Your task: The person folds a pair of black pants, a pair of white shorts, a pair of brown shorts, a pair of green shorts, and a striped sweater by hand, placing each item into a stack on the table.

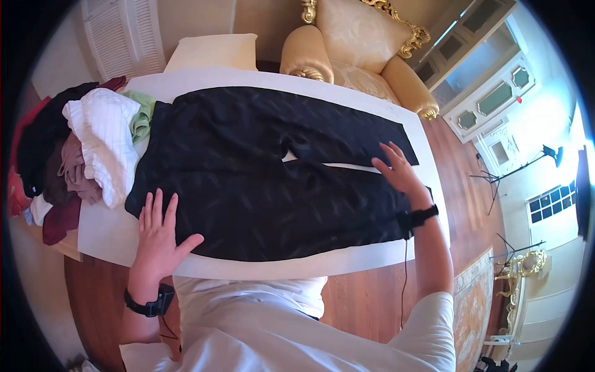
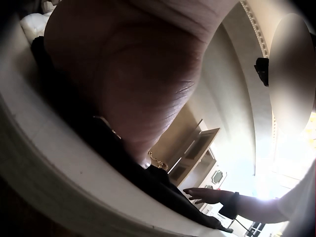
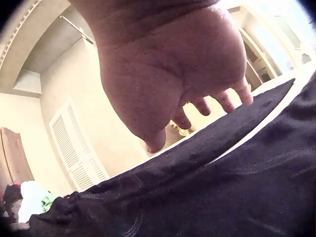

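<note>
Widely, the left hand [image 1: 158, 239] spreads at the trousers' [image 1: 229, 180] edge, the right hand [image 1: 401, 173] near their leg gap [image 1: 350, 166].

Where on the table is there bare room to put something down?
The white table is bare at its near-left corner, between the clothes pile and the left hand. Narrow strips border the black trousers along near and far edges. The pile crowds the left end; the trousers cover the middle.

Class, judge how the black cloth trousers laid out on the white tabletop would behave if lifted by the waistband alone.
The black cloth trousers would probably hang floppily, since soft wrinkles cross the fabric. The legs, spread flat and separate, would likely swing apart or fold.
</note>
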A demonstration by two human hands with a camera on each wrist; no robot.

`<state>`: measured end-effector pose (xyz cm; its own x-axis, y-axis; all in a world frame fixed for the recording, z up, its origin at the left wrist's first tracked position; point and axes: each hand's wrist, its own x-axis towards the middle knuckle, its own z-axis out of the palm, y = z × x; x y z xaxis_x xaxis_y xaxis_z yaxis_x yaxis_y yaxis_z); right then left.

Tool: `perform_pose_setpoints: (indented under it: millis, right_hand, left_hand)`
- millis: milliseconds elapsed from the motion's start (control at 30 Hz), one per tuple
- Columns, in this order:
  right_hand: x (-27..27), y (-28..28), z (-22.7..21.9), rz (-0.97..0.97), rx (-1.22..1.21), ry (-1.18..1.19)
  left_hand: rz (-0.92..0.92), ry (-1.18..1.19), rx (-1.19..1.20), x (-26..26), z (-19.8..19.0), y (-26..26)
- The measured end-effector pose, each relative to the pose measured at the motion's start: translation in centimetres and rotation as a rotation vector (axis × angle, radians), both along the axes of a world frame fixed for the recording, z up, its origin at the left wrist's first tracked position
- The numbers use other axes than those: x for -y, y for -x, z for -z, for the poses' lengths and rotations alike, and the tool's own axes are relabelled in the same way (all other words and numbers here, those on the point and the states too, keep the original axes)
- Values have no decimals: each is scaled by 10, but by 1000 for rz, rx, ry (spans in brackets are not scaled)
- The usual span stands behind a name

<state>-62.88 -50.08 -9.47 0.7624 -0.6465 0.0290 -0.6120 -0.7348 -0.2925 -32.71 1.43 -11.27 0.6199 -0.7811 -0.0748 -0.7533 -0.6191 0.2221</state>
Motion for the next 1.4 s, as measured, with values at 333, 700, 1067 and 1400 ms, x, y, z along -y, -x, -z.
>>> perform_pose_setpoints:
  millis: [333, 700, 1067, 1400]
  right_hand:
    - [75, -103, 48, 284, -268, 58]
    - [144, -85, 54, 213, -303, 97]
    - [84, -30, 39, -32, 135, 238]
    - [113, 95, 69, 206, 49, -65]
  left_hand:
    - [13, 213, 137, -5, 15, 13]
    - [-19, 258, 132, 0, 12, 13]
    - [14, 241, 138, -4, 12, 10]
    - [61, 517, 68, 103, -41, -149]
